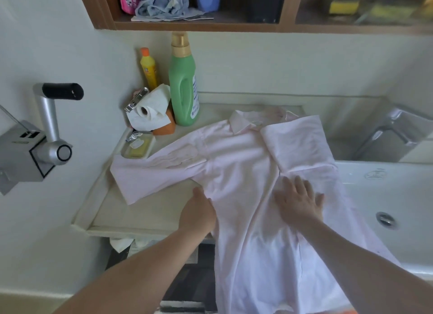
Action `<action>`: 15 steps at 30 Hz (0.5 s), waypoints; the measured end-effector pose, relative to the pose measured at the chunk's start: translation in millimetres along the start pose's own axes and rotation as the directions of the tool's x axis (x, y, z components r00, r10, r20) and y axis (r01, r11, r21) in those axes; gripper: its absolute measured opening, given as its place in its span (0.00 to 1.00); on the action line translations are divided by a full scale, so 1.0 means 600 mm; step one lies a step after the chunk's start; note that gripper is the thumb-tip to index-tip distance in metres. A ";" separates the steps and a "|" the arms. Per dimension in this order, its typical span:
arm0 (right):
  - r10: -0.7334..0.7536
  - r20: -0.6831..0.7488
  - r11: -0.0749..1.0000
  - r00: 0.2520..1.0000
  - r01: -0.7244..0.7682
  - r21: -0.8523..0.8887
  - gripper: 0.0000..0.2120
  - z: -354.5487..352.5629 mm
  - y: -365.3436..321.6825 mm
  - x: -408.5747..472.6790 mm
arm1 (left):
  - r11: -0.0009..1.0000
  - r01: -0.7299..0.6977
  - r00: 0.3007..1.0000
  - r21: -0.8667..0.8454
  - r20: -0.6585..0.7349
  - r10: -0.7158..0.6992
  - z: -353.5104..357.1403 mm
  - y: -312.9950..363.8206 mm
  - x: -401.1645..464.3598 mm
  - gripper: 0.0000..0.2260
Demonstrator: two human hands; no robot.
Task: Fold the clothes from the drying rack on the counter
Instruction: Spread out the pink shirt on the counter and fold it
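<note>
A pale pink collared shirt (236,163) lies spread across the cream counter (140,210), collar toward the wall, its lower part hanging over the front edge. The right sleeve is folded in over the body; the left sleeve stretches out to the left. My left hand (198,211) rests at the shirt's left side seam, fingertips tucked at the fabric edge. With fingers spread, my right hand (298,200) presses flat on the shirt's right half.
A green detergent bottle (184,79), a yellow bottle (148,69), a paper roll (150,110) and a soap dish (138,146) crowd the counter's back left. A white sink (386,196) with a tap (396,131) lies right. A wall-mounted metal device (39,145) sticks out at left; shelves hang above.
</note>
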State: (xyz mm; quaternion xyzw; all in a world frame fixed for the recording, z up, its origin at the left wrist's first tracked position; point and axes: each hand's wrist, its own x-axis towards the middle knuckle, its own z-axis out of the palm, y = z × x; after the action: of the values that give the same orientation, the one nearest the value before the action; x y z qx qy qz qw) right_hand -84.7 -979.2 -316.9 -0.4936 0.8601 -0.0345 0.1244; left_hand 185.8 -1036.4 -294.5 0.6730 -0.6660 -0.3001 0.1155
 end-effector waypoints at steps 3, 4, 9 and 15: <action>-0.020 0.004 0.998 1.000 0.020 -0.053 0.34 0.007 0.024 -0.023 | 0.997 -0.074 0.994 -0.028 -0.080 0.071 -0.008 -0.020 0.001 0.11; -0.017 0.009 0.999 1.000 0.017 -0.051 0.34 0.005 0.025 -0.027 | 0.995 -0.095 0.990 -0.024 -0.103 0.092 -0.012 -0.024 0.004 0.08; -0.026 0.089 0.999 0.996 0.029 -0.038 0.36 0.002 0.024 -0.036 | 0.989 -0.122 0.984 0.084 -0.123 0.132 -0.025 -0.047 0.012 0.09; -0.054 0.190 0.996 0.980 0.039 0.081 0.33 -0.014 0.047 -0.015 | 0.997 -0.008 0.993 0.078 -0.118 0.017 -0.046 -0.051 -0.002 0.17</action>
State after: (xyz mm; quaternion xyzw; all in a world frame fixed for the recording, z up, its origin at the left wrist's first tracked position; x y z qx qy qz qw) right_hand -106.2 -957.4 -312.2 -0.5093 0.8304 -0.0226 0.2248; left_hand 226.4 -1039.3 -289.1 0.6896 -0.6732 -0.2330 0.1306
